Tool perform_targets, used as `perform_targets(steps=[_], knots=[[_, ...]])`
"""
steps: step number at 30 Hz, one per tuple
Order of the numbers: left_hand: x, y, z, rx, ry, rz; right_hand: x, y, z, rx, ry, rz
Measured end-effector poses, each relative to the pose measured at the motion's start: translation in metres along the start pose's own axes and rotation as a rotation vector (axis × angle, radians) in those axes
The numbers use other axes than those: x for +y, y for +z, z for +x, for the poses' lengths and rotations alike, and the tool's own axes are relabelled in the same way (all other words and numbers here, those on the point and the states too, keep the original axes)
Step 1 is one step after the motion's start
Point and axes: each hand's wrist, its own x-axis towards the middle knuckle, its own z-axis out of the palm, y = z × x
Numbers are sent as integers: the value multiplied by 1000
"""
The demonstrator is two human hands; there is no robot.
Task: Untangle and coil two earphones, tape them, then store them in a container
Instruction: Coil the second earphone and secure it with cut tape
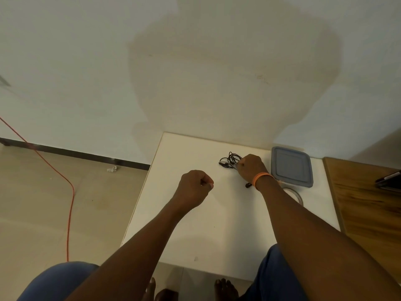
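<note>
Black earphone cords point(230, 160) lie bunched on the white table point(195, 224) at our right hand point(250, 165).

That hand's fingers curl into the tangle — whether they pinch it we cannot tell; our left hand point(195, 185) is a fist, holding nothing, over bare tabletop near the left edge. Just right, the lidded container point(291, 166) sits by the far edge; our forearm half hides the tape roll point(296, 195).

A single head-worn wide-angle camera looks forward and steeply down from above the person's knees, close over the white counter point(195, 224). It takes in the whole counter, the wall behind and the floor point(54, 203) leftward.
</note>
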Motion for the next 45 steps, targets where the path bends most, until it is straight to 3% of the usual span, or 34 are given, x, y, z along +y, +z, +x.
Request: perform_targets(steps=[4,9,12,15,20,23,29,41,45], knots=[[2,-3,-1,2,-17,3,3,1,0,-72,-51,-85],[2,-7,-5,-2,-33,4,2,11,2,56,18,-76],[2,-12,-7,7,-48,-19,-1,8,5,101,140,187],[7,-18,-11,-1,-95,-78,-10,-3,-7,57,293,659],[28,-27,-35,-1,-319,-518,-48,-27,-56,-121,309,1280],[41,-35,-57,77,-337,-675,-74,-39,-94,-318,243,1483],[38,-52,-98,176,-362,-972,-91,-43,-156,-541,207,1497],[24,-65,-85,135,-341,-938,-108,-48,-153,-521,106,1337],[29,-68,-71,24,-402,-987,-105,-46,-148,-463,126,1326]])
